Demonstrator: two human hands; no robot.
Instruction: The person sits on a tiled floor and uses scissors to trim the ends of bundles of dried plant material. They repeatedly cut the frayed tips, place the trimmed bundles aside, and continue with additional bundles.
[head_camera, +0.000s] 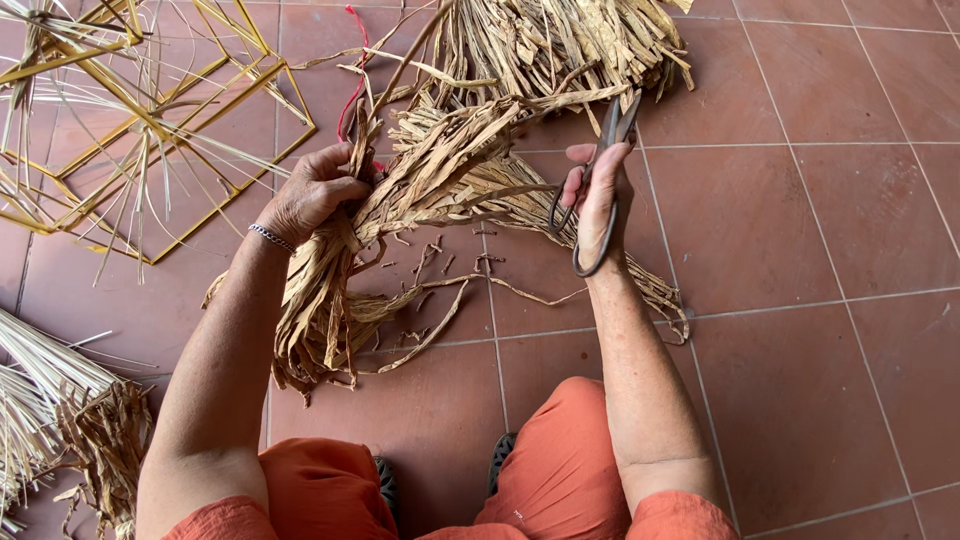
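My left hand (312, 190) grips a thick bundle of dried tan plant strips (440, 170) near its middle; the loose ends hang down toward my lap. My right hand (597, 195) holds dark metal scissors (600, 150) with large loop handles, blades pointing up and closed or nearly so, right of the bundle. A silver bracelet (271, 237) circles my left wrist. Short cut bits of strip (440, 255) lie on the floor between my hands.
Red floor tiles (800, 220) spread to the right. A yellow metal wire frame (150, 120) with pale straws lies at upper left. More dried strips (560, 40) are piled at the top, with a red cord (355, 70). Pale reeds (40, 400) lie at lower left. My orange-clad knees (560, 450) are below.
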